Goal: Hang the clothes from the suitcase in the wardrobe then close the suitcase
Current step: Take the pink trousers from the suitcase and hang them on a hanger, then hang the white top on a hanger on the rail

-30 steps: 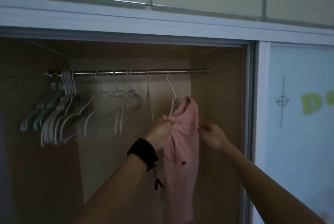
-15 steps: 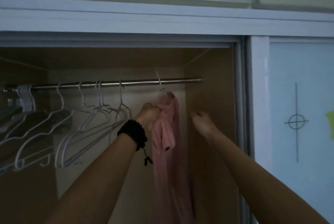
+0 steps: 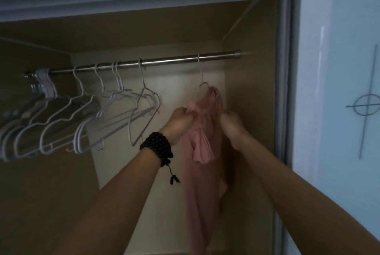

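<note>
Wardrobe (image 3: 253, 110) interior fills most of the view: brown side walls, pale back panel, dim light. White frame runs along the top, and a pale blue sliding door (image 3: 337, 90) stands at right w/ a pencil-like cross-and-circle mark on it. One metal rail (image 3: 164, 62) spans the wardrobe from left to right, slightly tilted in view.

Pink garment (image 3: 202, 164) hangs near the right end of the rail on one thin wire hanger (image 3: 200, 77), hook over the rail; fabric bunched at the top, the rest drooping down betw. both forearms. Suitcase not in view.

Empty hangers (image 3: 86, 118) crowd the left half of the rail: approx. 5 hooks spaced out plus a tight bunch at far left, exact count can't tell.

Left hand (image 3: 181, 123) has fingers curled, gripping the garment's upper left edge just below the hanger. Right hand (image 3: 232, 125) has fingers curled at the garment's upper right edge, pinching the fabric. One black beaded bracelet (image 3: 157, 146) wraps the left wrist in several loops, w/ a short tassel dangling.
</note>
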